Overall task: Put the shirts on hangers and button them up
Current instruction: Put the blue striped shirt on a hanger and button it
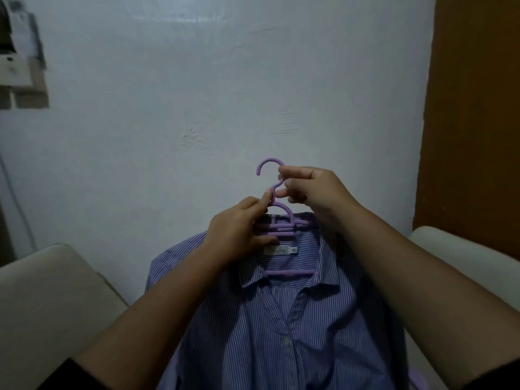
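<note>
since your right hand (306, 190) is pinching the neck of the purple hanger (277, 220) just under its hook, and your left hand (239, 229) has its fingers curled onto the hanger's top bars right below that pinch, you've basically got the hanging step sorted. the striped shirt (281, 333) is draped straight down from your grip, shoulders spread either side of it, collar (292, 288) sitting just beneath your left hand with the label showing.

looks to me like you're in the settle-it-on-the-hanger stage, not buttoning yet. one button (286, 341) is visible lower down the placket, well below both hands; can't tell if it's done up. the neck above it is hanging open in a v.

next move, i'd guess: keep the right hand pinching the hanger so the shirt stays up, and drop the left down the front to start on the top button. one-handed buttoning is fiddly, so maybe hook it somewhere first.
</note>
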The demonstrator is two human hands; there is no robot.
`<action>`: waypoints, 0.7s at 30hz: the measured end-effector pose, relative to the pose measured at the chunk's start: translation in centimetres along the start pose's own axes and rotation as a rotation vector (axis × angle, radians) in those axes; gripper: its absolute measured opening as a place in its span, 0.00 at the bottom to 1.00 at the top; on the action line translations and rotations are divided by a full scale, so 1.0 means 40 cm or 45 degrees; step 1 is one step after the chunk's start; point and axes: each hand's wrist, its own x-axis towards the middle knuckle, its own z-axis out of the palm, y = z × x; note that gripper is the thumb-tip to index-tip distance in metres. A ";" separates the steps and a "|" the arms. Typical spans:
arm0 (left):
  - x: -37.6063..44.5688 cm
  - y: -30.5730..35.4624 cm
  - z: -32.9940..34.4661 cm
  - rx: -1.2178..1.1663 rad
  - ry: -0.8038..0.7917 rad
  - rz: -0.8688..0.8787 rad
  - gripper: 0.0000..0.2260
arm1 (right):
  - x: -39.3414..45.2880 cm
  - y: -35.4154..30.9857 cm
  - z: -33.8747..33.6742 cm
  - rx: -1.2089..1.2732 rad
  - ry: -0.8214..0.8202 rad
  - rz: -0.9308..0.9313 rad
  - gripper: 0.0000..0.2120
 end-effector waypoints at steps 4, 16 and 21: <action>-0.006 0.000 -0.061 -0.071 0.109 -0.068 0.40 | -0.034 -0.016 -0.046 -0.375 0.109 -0.007 0.11; 0.022 0.066 -0.189 0.064 0.237 -0.150 0.38 | -0.123 -0.102 -0.063 -0.293 0.315 -0.273 0.04; 0.048 0.073 -0.235 0.044 0.244 -0.173 0.37 | -0.157 -0.142 -0.114 -0.398 0.232 -0.229 0.08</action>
